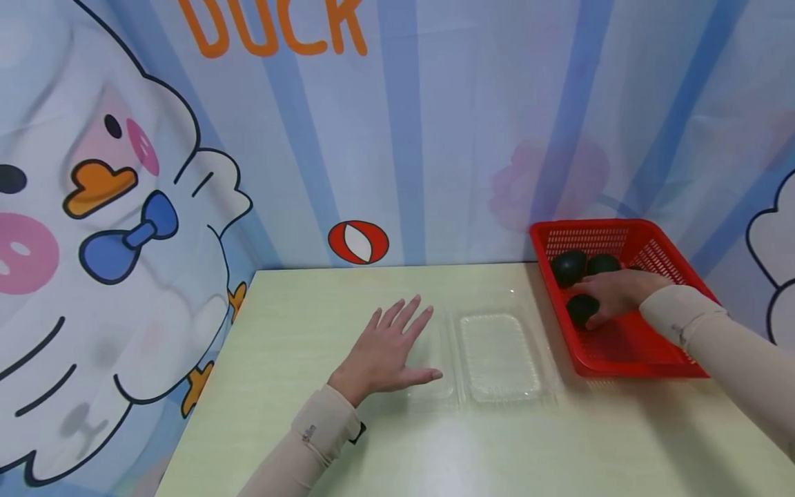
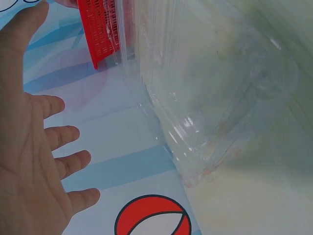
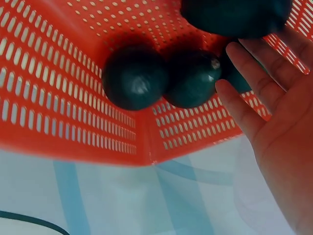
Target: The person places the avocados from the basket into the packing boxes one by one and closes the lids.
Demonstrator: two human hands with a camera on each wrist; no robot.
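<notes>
Inside the red basket (image 1: 577, 355) on the right, my right hand (image 1: 621, 293) has its thumb and fingers around a dark green avocado (image 1: 582, 310). The right wrist view shows this avocado (image 3: 234, 14) at the top, against the fingers of the right hand (image 3: 288, 103). More avocados (image 3: 135, 78) lie together in the basket's corner. My left hand (image 1: 385, 352) is spread flat over the left part of a clear plastic container (image 1: 499, 359), holding nothing. In the left wrist view, the left hand (image 2: 32, 147) has its fingers apart beside the container (image 2: 195, 98).
The container lies on a pale yellow-green table (image 1: 298, 317), left of the basket. Behind the table hangs a blue striped cloth (image 1: 447, 138) with a printed duck (image 1: 186, 297) on the left and a red-and-white ball print (image 1: 358, 242).
</notes>
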